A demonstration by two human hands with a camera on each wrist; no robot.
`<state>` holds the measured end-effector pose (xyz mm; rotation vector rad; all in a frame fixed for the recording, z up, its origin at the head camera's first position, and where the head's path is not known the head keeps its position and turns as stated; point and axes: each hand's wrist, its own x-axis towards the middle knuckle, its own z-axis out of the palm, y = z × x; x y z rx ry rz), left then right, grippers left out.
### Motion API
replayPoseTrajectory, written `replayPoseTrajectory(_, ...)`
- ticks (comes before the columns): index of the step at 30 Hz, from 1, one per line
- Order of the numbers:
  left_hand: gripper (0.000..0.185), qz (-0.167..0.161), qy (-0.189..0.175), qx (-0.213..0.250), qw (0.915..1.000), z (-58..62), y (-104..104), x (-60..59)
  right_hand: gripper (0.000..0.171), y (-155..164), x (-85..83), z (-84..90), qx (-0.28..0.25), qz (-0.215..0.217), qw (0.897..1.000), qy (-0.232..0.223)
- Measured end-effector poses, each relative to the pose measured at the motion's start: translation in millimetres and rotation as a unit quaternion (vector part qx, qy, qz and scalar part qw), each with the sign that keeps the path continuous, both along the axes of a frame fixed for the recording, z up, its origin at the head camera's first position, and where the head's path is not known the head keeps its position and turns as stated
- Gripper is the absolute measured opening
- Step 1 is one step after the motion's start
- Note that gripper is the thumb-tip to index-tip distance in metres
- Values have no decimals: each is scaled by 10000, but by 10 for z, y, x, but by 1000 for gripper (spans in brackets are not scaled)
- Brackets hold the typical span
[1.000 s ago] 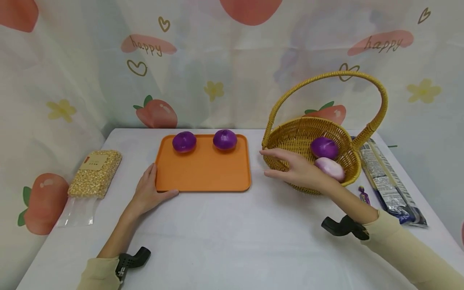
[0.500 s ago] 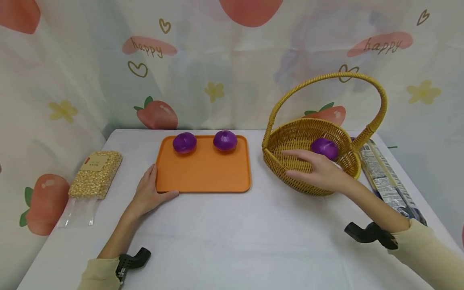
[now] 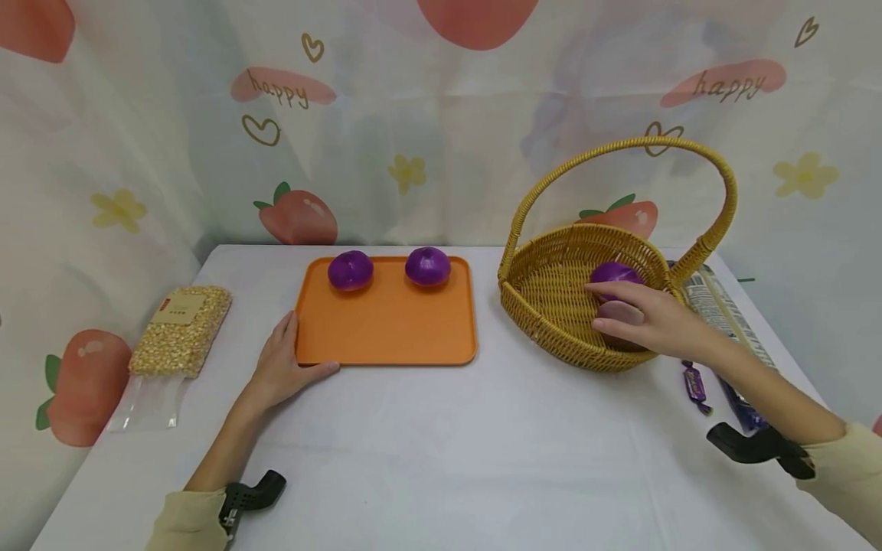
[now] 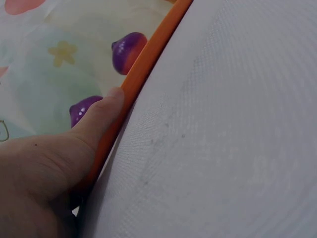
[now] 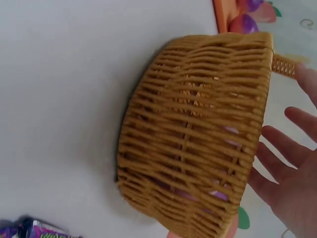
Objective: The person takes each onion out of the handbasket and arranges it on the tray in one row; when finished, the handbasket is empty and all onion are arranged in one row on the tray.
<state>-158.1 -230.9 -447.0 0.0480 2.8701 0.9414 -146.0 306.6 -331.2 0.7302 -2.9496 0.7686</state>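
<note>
An orange tray (image 3: 386, 329) carries two purple onions (image 3: 351, 269) (image 3: 428, 265) along its far edge. My left hand (image 3: 282, 356) rests open at the tray's near-left corner; in the left wrist view its thumb (image 4: 99, 119) lies against the tray rim (image 4: 148, 54). A wicker basket (image 3: 551, 306) with a tall handle stands to the right and holds a purple onion (image 3: 609, 272) and a pale pink onion (image 3: 620, 312). My right hand (image 3: 648, 314) reaches inside the basket, over the pale onion. The right wrist view shows its fingers (image 5: 282, 148) spread beside the basket (image 5: 198, 124).
A clear bag of yellow grain (image 3: 181, 329) lies left of the tray. A long printed packet (image 3: 723, 321) and a small purple sweet (image 3: 694, 383) lie right of the basket. A printed curtain closes off the back and sides.
My right hand moved right from the basket's near-left rim into the basket and now covers most of the pale onion. The left hand and the tray stayed still.
</note>
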Motion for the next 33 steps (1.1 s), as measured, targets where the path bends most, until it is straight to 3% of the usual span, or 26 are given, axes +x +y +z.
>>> replayPoseTrajectory(18, 121, -60, 109, 50, 9999, -6, -16, 11, 47, 142, -111, -79, 752, 392, 9962, -207)
replayPoseTrajectory(33, 120, -79, 110, 115, 9998, 12, -9, 11, 45, 186, -141, -189, 662, 602, 9950, -437)
